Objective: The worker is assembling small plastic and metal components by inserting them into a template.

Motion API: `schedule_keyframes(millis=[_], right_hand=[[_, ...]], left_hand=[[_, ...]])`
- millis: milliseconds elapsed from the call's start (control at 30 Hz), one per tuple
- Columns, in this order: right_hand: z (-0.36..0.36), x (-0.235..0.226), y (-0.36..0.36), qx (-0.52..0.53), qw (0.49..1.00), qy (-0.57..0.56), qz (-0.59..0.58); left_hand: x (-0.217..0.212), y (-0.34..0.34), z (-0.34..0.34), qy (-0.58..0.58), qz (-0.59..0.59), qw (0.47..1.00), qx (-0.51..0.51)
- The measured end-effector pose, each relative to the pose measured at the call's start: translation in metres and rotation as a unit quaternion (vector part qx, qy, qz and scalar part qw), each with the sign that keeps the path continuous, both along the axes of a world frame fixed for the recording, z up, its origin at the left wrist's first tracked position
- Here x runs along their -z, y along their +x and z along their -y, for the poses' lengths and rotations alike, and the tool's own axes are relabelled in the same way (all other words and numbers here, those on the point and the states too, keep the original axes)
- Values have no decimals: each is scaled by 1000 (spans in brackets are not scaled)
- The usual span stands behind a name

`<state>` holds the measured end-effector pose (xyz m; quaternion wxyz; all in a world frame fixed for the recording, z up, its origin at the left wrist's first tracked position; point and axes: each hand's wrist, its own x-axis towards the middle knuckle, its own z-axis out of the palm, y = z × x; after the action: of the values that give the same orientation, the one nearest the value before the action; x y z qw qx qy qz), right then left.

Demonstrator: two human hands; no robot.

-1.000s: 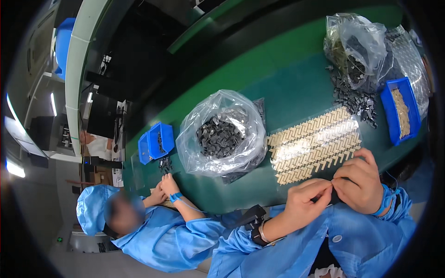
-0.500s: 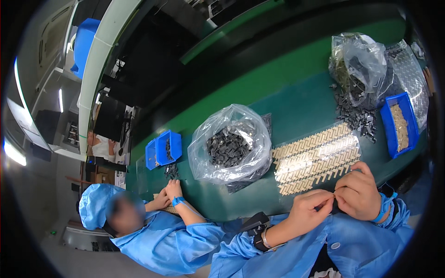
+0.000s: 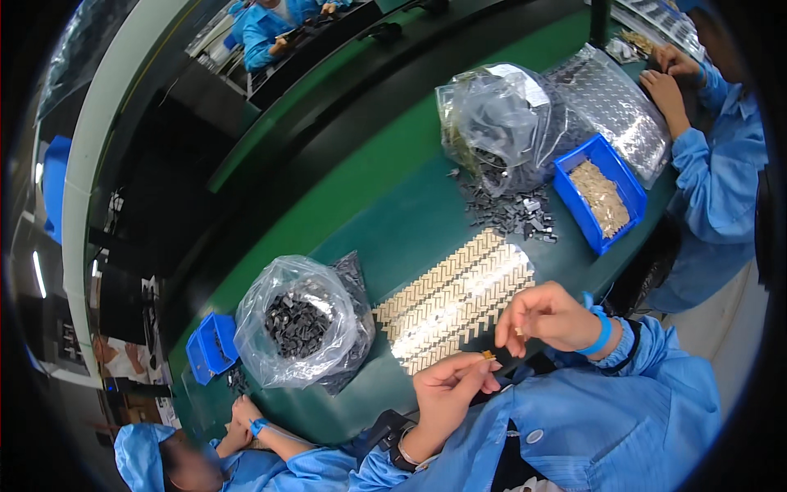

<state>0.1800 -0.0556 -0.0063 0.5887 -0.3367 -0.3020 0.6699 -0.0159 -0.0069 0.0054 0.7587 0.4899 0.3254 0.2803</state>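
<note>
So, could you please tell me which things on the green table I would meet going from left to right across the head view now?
Small blue container → open clear bag of black pieces → rows of beige pieces → larger blue bin of beige pieces.

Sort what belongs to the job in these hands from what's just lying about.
Likely job:
- small yellowish piece in the left hand
- tan pieces in rows
- blue bin of pale pieces

Probably just lying about:
- silvery textured sheet
- blue trays on the left
</note>
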Motion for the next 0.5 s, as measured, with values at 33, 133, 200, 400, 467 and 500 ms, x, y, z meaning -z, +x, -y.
schedule_keyframes(millis=[33, 133, 200, 400, 467, 500], right_hand=[[1, 4, -2, -30, 995, -34, -85], [0, 14, -8, -45, 987, -59, -141], [-1, 13, -11, -58, 980, -79, -175], [2, 25, -11, -22, 979, -81, -185], [4, 24, -9, -25, 978, -79, -192], [6, 23, -8, -9, 978, -80, -194]], left_hand=[[2, 1, -1, -5, 10, 1000, -12], [4, 2, -1, -15, 12, 1000, -18], [3, 2, 0, -15, 10, 1000, -24], [7, 7, 1, -56, 27, 998, -22], [9, 9, 1, -52, 31, 998, -26], [10, 10, 1, -54, 41, 998, -13]])
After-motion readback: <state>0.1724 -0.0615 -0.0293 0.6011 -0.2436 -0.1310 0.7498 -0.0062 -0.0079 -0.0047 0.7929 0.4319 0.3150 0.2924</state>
